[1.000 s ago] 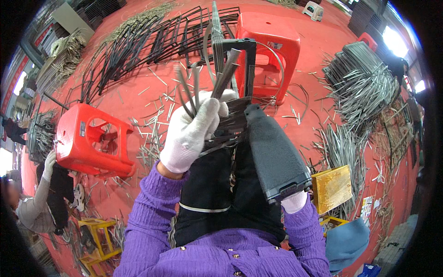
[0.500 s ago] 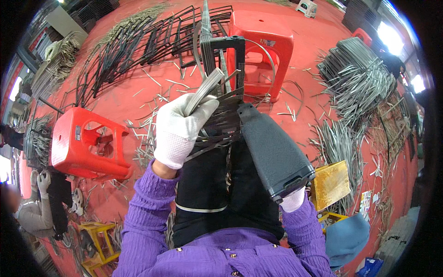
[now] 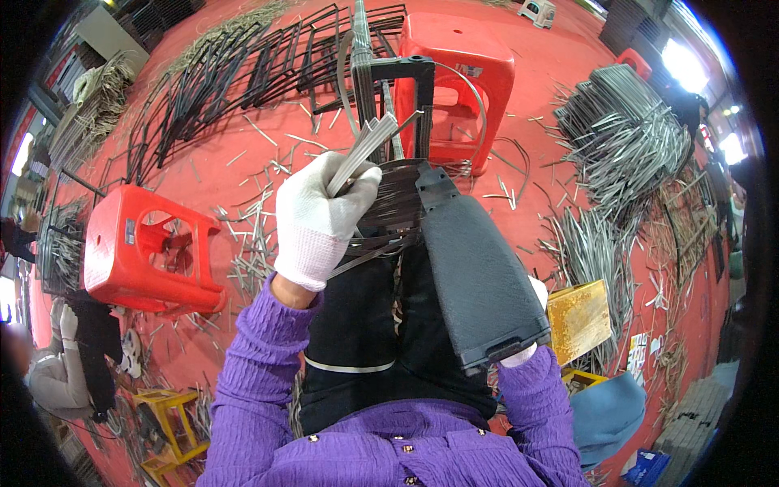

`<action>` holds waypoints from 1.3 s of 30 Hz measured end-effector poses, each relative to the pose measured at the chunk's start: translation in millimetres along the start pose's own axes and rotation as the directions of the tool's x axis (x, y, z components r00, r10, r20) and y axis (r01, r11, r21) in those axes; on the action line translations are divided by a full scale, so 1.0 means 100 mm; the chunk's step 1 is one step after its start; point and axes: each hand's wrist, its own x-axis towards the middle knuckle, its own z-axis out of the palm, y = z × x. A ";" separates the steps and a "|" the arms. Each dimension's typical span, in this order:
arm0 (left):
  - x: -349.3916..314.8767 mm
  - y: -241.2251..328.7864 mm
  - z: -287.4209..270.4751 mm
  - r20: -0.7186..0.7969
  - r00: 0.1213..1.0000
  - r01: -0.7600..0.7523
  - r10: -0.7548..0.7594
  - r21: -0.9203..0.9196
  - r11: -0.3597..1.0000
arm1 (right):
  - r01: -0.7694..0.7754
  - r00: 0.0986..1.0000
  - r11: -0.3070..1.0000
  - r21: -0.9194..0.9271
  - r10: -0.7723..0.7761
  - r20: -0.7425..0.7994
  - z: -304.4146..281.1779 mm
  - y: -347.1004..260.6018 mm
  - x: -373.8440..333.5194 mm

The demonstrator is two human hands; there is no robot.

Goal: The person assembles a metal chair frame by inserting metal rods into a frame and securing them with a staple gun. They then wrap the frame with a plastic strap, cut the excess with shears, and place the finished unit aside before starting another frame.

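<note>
My left hand point(image 3: 320, 207), in a white glove, is closed round a small bundle of flat grey strips point(image 3: 365, 150) that slants up to the right. Just beside it, dark strips point(image 3: 393, 199) cross a black frame point(image 3: 423, 101) standing between my knees; more long grey strips point(image 3: 363, 65) rise along its left side. A dark grey tapered panel point(image 3: 483, 268) with tabs at both ends lies over the right side of my lap. My gloved right hand point(image 3: 519, 355) is mostly hidden beneath the panel, with white glove showing at its lower end and right edge; it holds the panel.
Red stools stand ahead point(image 3: 458, 57) and at left point(image 3: 122, 247). Black metal frames point(image 3: 268, 69) lie behind. Grey strip piles point(image 3: 625, 134) are at right, near a yellow box point(image 3: 578, 322) and blue cloth point(image 3: 613, 418). Another person's gloved hands point(image 3: 65, 321) show at far left.
The panel has turned to show more of its broad face, its upper end shifting slightly up. My left hand has moved slightly right with the strips still in it.
</note>
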 end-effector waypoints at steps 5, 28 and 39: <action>0.03 -0.01 0.01 0.015 1.000 0.024 -0.024 -0.025 0.999 | -0.009 1.000 0.990 -0.142 0.009 0.003 0.02 -0.13 0.05; -0.01 0.11 -0.07 0.112 0.976 -0.196 0.185 0.097 0.976 | 0.046 0.995 0.999 -0.018 -0.048 -0.090 0.08 -0.11 -0.04; 0.01 0.15 -0.05 0.061 0.993 -0.106 0.097 0.169 0.980 | -0.108 0.991 0.934 0.341 0.129 -0.039 0.04 -0.09 0.00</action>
